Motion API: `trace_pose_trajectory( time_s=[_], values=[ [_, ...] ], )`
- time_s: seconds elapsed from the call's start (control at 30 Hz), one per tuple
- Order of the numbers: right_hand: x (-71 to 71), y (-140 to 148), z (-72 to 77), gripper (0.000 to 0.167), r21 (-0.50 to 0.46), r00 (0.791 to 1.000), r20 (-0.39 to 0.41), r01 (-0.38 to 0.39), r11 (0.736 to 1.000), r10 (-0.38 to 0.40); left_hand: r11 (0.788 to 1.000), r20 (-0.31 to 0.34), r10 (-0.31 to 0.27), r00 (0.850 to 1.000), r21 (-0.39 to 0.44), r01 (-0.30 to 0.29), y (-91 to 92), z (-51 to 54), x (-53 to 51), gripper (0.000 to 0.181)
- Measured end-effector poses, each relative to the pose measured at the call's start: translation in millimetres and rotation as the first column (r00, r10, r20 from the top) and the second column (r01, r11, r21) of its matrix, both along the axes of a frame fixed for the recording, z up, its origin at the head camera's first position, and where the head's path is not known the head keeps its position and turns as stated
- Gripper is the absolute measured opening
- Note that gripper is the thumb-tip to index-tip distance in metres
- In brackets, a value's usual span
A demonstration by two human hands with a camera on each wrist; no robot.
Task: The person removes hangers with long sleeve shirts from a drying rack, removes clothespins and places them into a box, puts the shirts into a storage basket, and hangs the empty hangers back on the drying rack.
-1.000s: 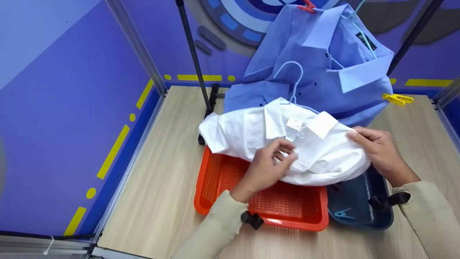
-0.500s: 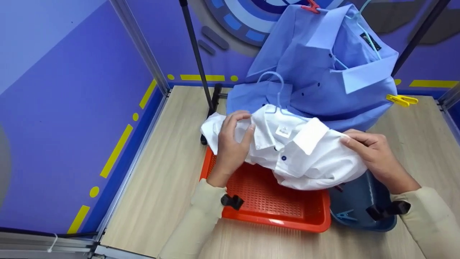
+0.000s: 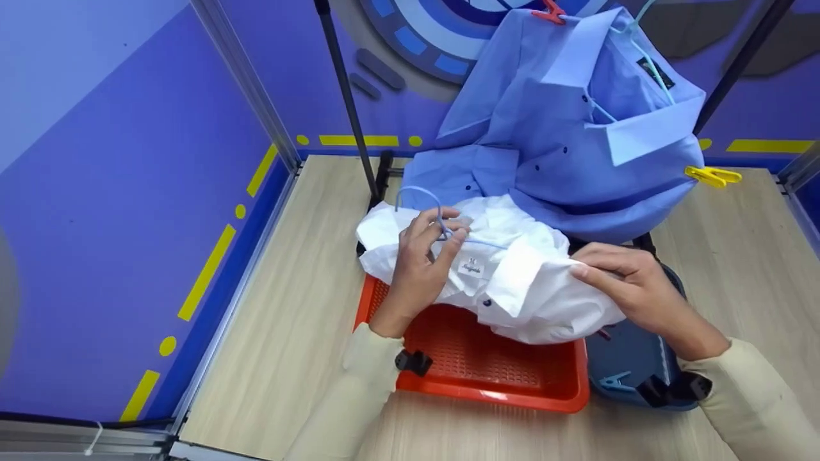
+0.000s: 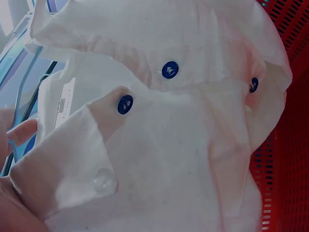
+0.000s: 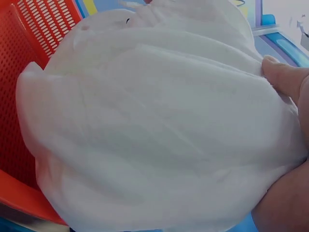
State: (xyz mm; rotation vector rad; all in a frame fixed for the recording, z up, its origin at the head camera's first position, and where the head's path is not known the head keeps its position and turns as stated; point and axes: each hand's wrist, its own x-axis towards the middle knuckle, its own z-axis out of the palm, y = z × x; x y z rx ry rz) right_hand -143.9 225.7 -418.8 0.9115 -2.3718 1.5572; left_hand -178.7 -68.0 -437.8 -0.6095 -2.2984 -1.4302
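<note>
A white shirt (image 3: pixel 551 301) with a collar and dark blue buttons is held up over a red basket. Inside its neck is a light blue clothes hanger (image 3: pixel 419 190), its hook standing out and leaning left. My left hand (image 3: pixel 419 269) is at the collar's left side, fingers and thumb curled round the hanger's neck. The left wrist view shows the buttoned collar (image 4: pixel 72 164) close up, with only part of that hand at the left edge. My right hand (image 3: pixel 634 288) pinches the shirt's shoulder, thumb in front; the fingertips are hidden behind the cloth.
Below the shirt is the red basket (image 3: pixel 493 400); a dark blue basin (image 3: pixel 624 355) with a light blue clothespin (image 3: pixel 616 382) stands right of it. Behind hangs a blue shirt (image 3: pixel 544 121) with red (image 3: pixel 549 11) and yellow clothespins (image 3: pixel 712 176), between black rack poles (image 3: pixel 346 96).
My left hand has gone from the shirt front to the collar and taken the hanger's neck. The hook has shifted left and down. My right hand has moved left with the shoulder.
</note>
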Motion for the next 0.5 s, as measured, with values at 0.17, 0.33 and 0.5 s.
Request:
trace_pose_trajectory(
  time_s=[0.17,0.33,0.5],
  values=[
    [0.6,-2.9,-0.4,0.027,0.005,1.0,0.016,0.023,1.0,-0.023,1.0,-0.05,0.028,0.998,-0.006,-0.028,-0.2,-0.8,-0.9,0.018],
    [1.1,-2.4,-0.2,0.023,0.015,0.998,0.02,0.06,0.998,-0.06,0.999,-0.071,0.035,0.997,0.014,-0.034,0.7,-0.8,-0.7,0.018],
    [0.0,0.7,0.4,0.022,0.011,0.995,0.0,0.096,0.995,-0.096,0.998,-0.086,0.056,0.995,0.038,-0.053,-0.4,-0.1,-0.6,0.016]
  ],
)
